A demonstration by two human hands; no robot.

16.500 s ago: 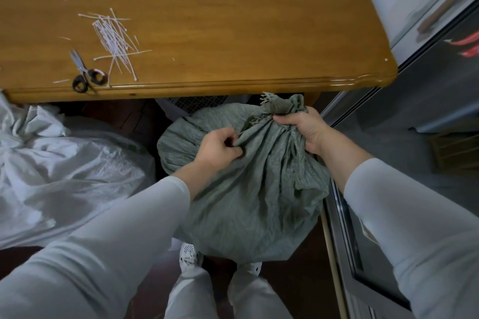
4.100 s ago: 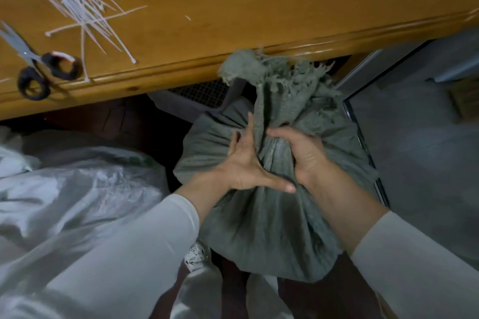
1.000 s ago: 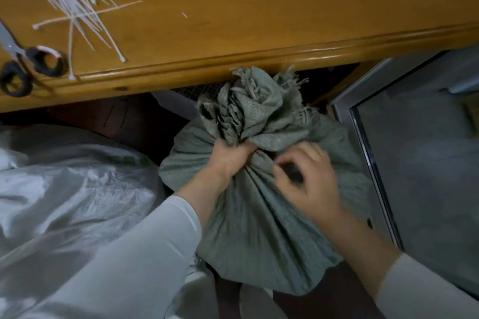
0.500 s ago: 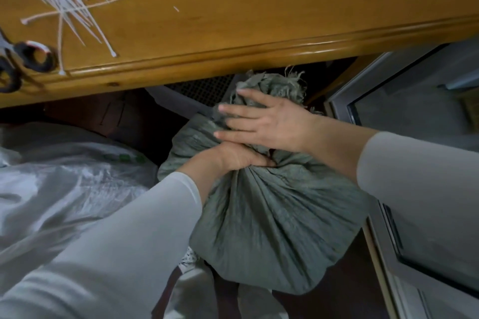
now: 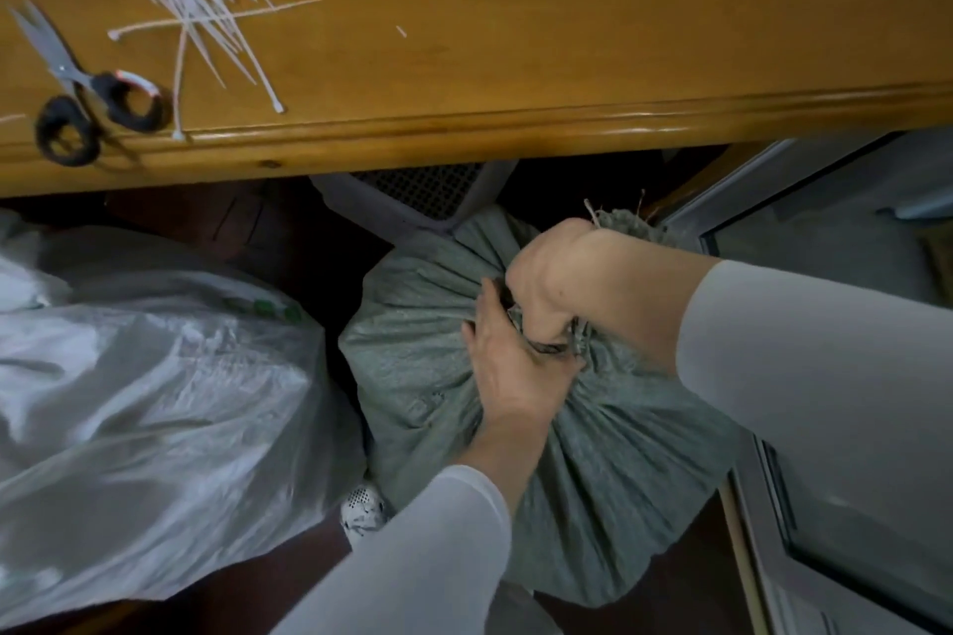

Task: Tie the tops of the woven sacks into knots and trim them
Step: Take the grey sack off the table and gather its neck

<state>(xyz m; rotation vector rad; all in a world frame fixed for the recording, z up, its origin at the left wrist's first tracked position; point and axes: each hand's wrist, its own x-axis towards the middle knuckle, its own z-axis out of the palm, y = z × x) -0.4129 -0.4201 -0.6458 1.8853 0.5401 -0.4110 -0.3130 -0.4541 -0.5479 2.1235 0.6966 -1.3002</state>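
Grey-green sack (image 5: 593, 480): floor, below counter (image 5: 567, 41) edge, neck gathered. Left hand (image 5: 510, 371): clenched round neck. Right hand (image 5: 546, 278): fist round bunched top just above. Knot: hidden by hands, judged unfinished. Trim pending; scissors (image 5: 87, 98) idle on counter. White sack (image 5: 144, 402) alongside.

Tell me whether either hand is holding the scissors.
No, the scissors lie on the table while the left hand and right hand grip the neck of the green sack.

Neck of green sack (image 5: 593, 480) hidden by L hand (image 5: 508, 376), R hand (image 5: 546, 273).
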